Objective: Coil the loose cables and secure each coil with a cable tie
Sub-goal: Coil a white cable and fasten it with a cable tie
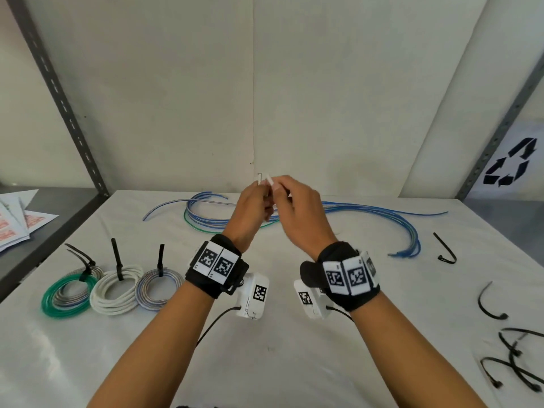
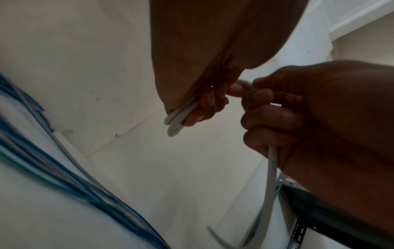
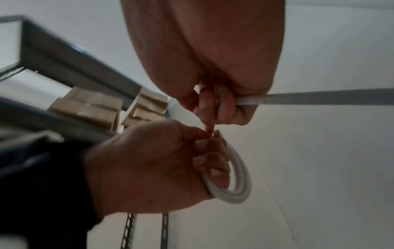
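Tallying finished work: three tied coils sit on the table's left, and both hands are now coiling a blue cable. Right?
Not blue: the head view shows both hands, left hand and right hand, coiling a white cable. The three tied coils do sit on the left.

Smooth plastic-sheathed white cable (image 3: 238,176), matt white table (image 1: 265,363) (cloth-like), slotted metal uprights (image 1: 61,104).

Both forearms reach forward, raised off the table, and the hands meet close together in the middle. Left hand (image 1: 253,207) has its fingers (image 3: 210,161) curled around small loops of white cable (image 3: 238,171), right hand (image 1: 297,207) fingers (image 2: 270,118) curled round the same cable's straight run. Black marker bands on both wrists.
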Available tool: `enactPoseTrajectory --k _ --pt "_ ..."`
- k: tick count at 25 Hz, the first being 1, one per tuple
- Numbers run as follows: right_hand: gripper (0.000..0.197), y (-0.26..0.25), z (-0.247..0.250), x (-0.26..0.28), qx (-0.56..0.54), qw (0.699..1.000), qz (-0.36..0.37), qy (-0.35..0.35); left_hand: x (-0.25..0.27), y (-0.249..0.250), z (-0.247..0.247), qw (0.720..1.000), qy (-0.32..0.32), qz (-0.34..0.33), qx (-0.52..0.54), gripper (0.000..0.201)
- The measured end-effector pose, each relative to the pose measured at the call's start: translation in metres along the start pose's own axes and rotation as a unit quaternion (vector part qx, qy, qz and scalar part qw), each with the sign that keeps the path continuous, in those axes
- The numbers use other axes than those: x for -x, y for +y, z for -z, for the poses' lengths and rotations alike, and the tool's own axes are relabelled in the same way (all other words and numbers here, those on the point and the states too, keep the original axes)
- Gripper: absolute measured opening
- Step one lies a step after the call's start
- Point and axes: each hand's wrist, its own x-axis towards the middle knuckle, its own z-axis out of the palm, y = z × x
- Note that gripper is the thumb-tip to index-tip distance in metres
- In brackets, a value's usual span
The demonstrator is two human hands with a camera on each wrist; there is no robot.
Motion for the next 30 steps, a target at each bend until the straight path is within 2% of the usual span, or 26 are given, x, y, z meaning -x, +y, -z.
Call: enactPoseTrajectory --k 2,5,9,13,15,19,21,23,25,27,30 --pt "0.025 0.001 -0.006 0.005 0.042 0.998 0.049 -0.018 -0.001 0.000 0.003 0.996 0.036 0.019 0.076 0.032" --pt "0.023 0.007 -0.012 0.006 0.106 0.991 0.079 -0.012 -0.002 0.003 0.000 0.974 0.029 0.045 0.220 0.037" --pt "0.019 0.012 -0.014 0.010 0.110 0.987 0.109 -0.031 -0.004 0.004 -0.001 0.964 0.073 0.034 0.254 0.035" --pt "0.016 0.016 -0.016 0.010 0.039 0.996 0.056 -0.057 -0.009 0.009 0.014 0.909 0.077 0.039 0.407 0.037" --pt "0.026 0.024 -0.010 0.007 0.051 0.997 0.020 -0.063 -0.008 0.009 0.021 0.905 0.068 0.030 0.420 0.038" --pt "0.037 0.044 0.016 0.002 0.126 0.982 -0.046 -0.136 -0.010 0.010 0.035 0.903 0.015 0.032 0.428 0.037" --pt "0.045 0.054 0.033 0.000 0.145 0.972 -0.099 -0.156 -0.010 0.012 0.041 0.911 0.003 0.043 0.411 0.037" --pt "0.047 0.062 0.051 -0.002 0.164 0.960 -0.146 -0.173 -0.007 0.013 0.042 0.936 -0.006 0.056 0.349 0.037" --pt "0.043 0.064 0.063 -0.005 0.178 0.952 -0.179 -0.171 -0.004 0.013 0.036 0.967 -0.030 0.070 0.242 0.038" --pt "0.040 0.063 0.064 -0.009 0.187 0.953 -0.204 -0.121 -0.002 0.011 0.024 0.988 -0.069 0.069 0.123 0.039" --pt "0.036 0.059 0.050 -0.013 0.169 0.963 -0.203 -0.052 0.005 0.011 0.006 0.992 -0.111 0.063 -0.007 0.041"
